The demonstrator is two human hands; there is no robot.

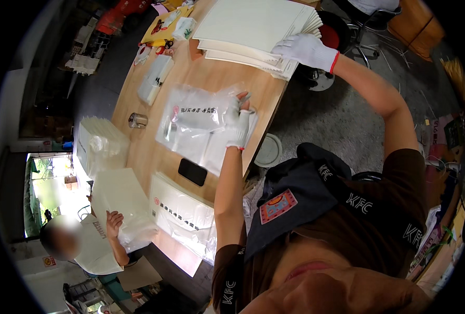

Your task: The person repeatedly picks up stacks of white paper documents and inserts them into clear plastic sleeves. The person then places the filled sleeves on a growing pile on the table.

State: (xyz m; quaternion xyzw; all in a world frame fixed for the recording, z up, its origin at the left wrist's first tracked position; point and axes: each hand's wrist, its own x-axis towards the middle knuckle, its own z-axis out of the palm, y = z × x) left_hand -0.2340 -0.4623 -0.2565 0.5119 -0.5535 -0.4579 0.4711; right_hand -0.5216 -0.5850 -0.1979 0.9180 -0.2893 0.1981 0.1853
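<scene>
My right hand (307, 51), in a white knitted glove with a red cuff, grips the near right corner of a stack of large white sheets (248, 23). Its fingers lie over the upper sheets; its thumb is hidden. The sheets fan apart along their edges. My left hand (237, 123), in a similar glove with bare fingertips, is at the right side of a pile of clear printed plastic bags (190, 123). Its fingers are bent and closed at the bag's edge, where the film bunches up.
On the wooden table (133, 138) lie a black phone (192, 172), a glass (137, 120), a white box (155, 78) and bagged sheets (183, 214). Across the table a co-worker's hand (114, 224) is near a large white packet (120, 201). A white bucket (269, 150) stands below the table edge.
</scene>
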